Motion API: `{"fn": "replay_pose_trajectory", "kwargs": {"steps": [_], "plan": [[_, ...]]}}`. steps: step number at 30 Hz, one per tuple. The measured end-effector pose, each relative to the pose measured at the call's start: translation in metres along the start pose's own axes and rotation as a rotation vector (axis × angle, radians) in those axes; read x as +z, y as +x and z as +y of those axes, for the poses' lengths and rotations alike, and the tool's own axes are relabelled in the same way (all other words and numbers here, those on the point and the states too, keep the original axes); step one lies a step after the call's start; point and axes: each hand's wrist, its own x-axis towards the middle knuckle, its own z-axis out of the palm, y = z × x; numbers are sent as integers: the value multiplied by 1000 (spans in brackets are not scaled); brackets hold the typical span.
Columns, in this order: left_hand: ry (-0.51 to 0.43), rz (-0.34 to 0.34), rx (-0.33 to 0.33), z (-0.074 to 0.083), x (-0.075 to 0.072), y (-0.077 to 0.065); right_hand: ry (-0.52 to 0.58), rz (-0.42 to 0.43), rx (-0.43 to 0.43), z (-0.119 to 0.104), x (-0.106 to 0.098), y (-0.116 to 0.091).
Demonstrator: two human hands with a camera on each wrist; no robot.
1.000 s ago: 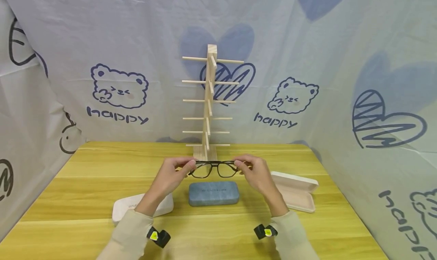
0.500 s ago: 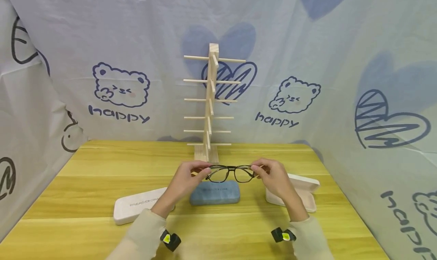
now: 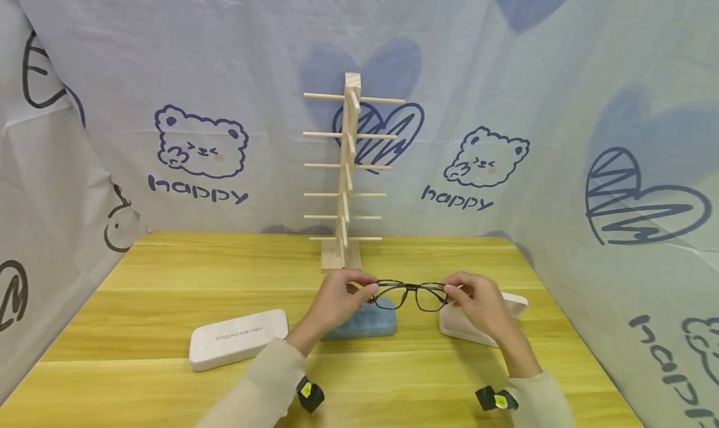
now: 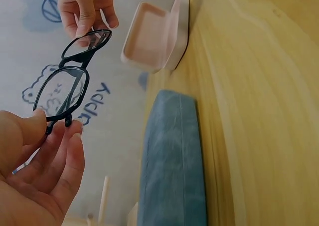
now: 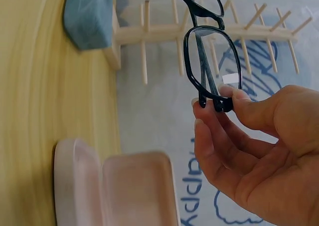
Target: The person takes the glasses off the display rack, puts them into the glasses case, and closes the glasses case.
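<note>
A pair of black-framed eyeglasses (image 3: 412, 286) is held level above the table, its temples folded behind the lenses. My left hand (image 3: 340, 299) pinches one outer corner between thumb and fingers. At the opposite corner my right hand (image 3: 479, 303) pinches the frame likewise, as the right wrist view shows close up. Behind and below the glasses lies a closed blue glasses case (image 3: 367, 322), partly covered by the left hand. An open white case with pinkish lining (image 4: 149, 36) stands beneath the right hand, which hides part of it in the head view.
A closed white glasses case (image 3: 238, 339) lies on the wooden table (image 3: 140, 291), left of the left forearm. At the back rises a wooden peg rack (image 3: 347, 184) with several rungs. Printed cloth (image 3: 269, 72) hangs behind and along both sides.
Both hands have carried the eyeglasses to the right and slightly nearer, from in front of the rack to between the blue case and the open white case. The cases have stayed put.
</note>
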Motion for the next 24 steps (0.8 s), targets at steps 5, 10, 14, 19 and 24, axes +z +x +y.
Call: {"fn": "replay_pose_trajectory", "kwargs": {"steps": [5,10,14,19,24], "plan": [[1,-59,-9,3,16,7,-28,19,29,12,-9,-10],[-12,-90,-60,5,40,15,-79,11,71,26,-22,-20],[1,-103,-66,4,59,21,-107,11,104,38,-30,-26],[29,-127,-58,4,76,29,-116,14,143,49,-36,-34],[115,-145,-45,2,91,33,-131,1,204,59,-42,-41]]}}
